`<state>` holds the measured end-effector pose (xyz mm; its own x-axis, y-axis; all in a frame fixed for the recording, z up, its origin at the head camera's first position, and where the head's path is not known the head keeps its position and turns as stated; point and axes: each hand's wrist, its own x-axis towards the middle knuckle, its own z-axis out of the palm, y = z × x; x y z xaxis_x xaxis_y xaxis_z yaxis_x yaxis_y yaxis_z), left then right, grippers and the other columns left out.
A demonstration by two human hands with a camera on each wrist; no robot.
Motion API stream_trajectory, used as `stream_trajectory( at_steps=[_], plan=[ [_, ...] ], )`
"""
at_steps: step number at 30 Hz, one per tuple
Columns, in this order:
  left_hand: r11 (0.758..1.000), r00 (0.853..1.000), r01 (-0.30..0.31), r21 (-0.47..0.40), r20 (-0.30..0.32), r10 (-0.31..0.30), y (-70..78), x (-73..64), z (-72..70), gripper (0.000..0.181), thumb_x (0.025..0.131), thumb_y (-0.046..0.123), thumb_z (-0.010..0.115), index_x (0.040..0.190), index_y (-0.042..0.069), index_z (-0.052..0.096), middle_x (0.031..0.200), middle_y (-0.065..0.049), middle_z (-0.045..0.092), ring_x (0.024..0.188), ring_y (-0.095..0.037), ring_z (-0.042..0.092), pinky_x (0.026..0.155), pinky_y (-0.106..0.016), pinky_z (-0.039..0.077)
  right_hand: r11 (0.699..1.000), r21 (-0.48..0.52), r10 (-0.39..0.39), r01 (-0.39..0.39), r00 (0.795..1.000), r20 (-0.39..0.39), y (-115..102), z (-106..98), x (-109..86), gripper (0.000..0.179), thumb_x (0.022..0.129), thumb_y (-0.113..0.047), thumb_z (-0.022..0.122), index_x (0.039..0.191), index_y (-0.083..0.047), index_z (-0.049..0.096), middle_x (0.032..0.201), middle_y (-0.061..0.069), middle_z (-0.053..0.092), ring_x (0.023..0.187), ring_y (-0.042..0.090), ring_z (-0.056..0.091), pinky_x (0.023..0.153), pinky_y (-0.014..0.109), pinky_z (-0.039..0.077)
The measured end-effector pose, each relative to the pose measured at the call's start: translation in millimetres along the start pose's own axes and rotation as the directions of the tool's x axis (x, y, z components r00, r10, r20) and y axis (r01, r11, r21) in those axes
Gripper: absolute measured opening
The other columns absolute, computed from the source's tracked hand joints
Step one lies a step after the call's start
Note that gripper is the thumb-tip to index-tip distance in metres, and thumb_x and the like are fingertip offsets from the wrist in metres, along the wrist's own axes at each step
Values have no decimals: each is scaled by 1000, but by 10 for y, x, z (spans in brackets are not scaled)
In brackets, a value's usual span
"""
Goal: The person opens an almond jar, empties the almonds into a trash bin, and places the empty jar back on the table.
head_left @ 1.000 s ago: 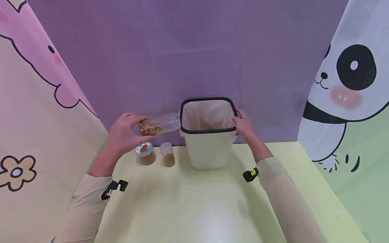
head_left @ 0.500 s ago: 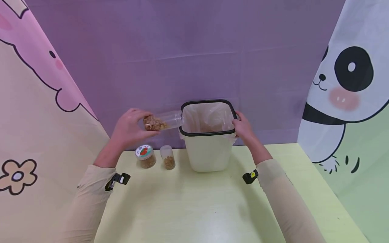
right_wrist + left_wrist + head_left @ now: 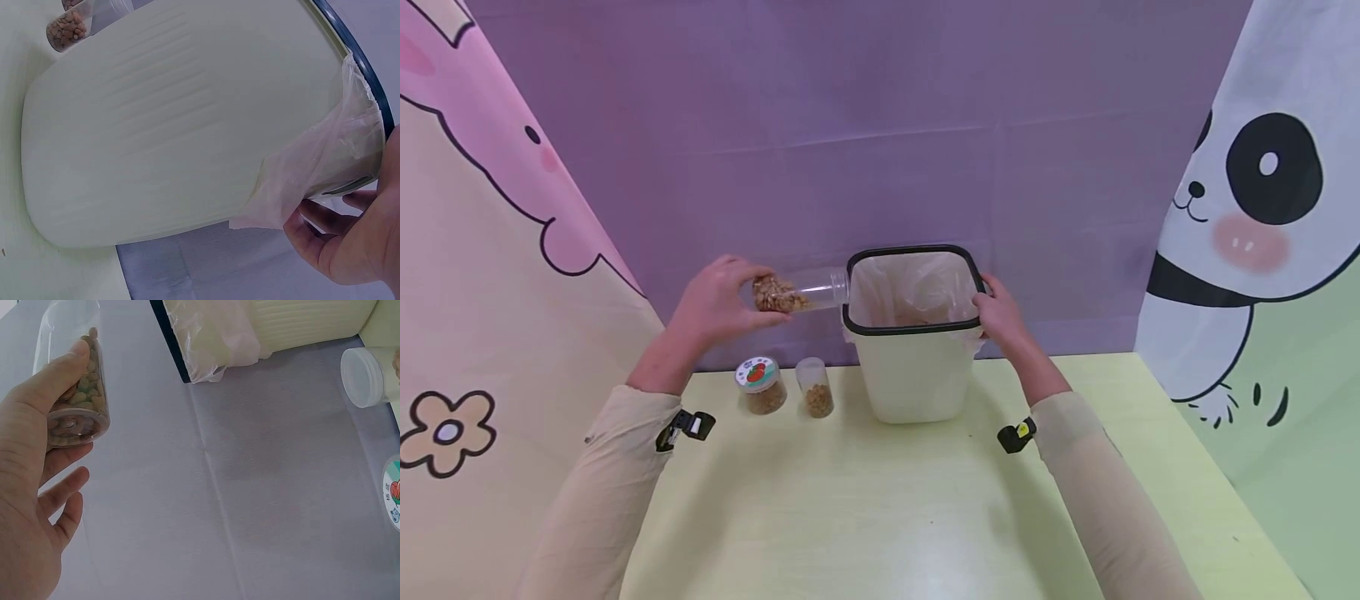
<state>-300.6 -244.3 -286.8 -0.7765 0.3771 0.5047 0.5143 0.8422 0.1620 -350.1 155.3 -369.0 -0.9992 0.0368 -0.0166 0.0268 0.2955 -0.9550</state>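
Observation:
My left hand [image 3: 715,304] holds a clear plastic jar [image 3: 822,288] by its base end, between thumb and fingers. The jar lies almost level in the air, its mouth against the left rim of a pale waste bin [image 3: 913,379]. Brown and tan nut-like pieces [image 3: 92,387] are heaped toward the jar's base. With its black rim and clear liner bag [image 3: 925,283], the bin stands a little tilted. My right hand [image 3: 1002,318] grips the bin's rim on the right side; in the right wrist view the fingers [image 3: 309,240] curl beneath the liner's edge.
Left of the bin on the table [image 3: 850,500] stand two small containers. One is a lidded jar [image 3: 763,387] with a fruit picture on top; the other is a slim tub [image 3: 816,390] with tan pieces inside. A purple cloth backdrop [image 3: 910,167] rises close behind the bin.
My left hand and the jar have risen a little and shifted slightly right toward the bin's rim. The pieces inside have spread somewhat toward the mouth. My right hand keeps its grip.

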Motion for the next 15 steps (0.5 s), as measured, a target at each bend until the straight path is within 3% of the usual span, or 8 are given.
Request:
stream_trajectory(
  at_steps=[10, 15],
  plan=[
    [999, 998, 43, 15, 40, -43, -48, 160, 15, 69, 64, 45, 89, 118, 7, 68, 109, -9, 67, 107, -27, 52, 88, -51, 45, 1000, -1, -18, 18, 1000, 3, -25, 1, 9, 56, 99, -21, 39, 154, -23, 28, 150, 15, 34, 119, 40, 48, 77, 49, 50],
    [998, 997, 58, 2, 58, -58, -49, 235, 69, 71, 64, 47, 88, 119, 7, 68, 110, -8, 67, 107, -27, 52, 88, -49, 44, 1000, 2, -11, 11, 1000, -4, -11, -7, 3, 56, 99, -20, 37, 154, -23, 28, 145, 16, 39, 106, 36, 50, 68, 41, 48]
  ],
)
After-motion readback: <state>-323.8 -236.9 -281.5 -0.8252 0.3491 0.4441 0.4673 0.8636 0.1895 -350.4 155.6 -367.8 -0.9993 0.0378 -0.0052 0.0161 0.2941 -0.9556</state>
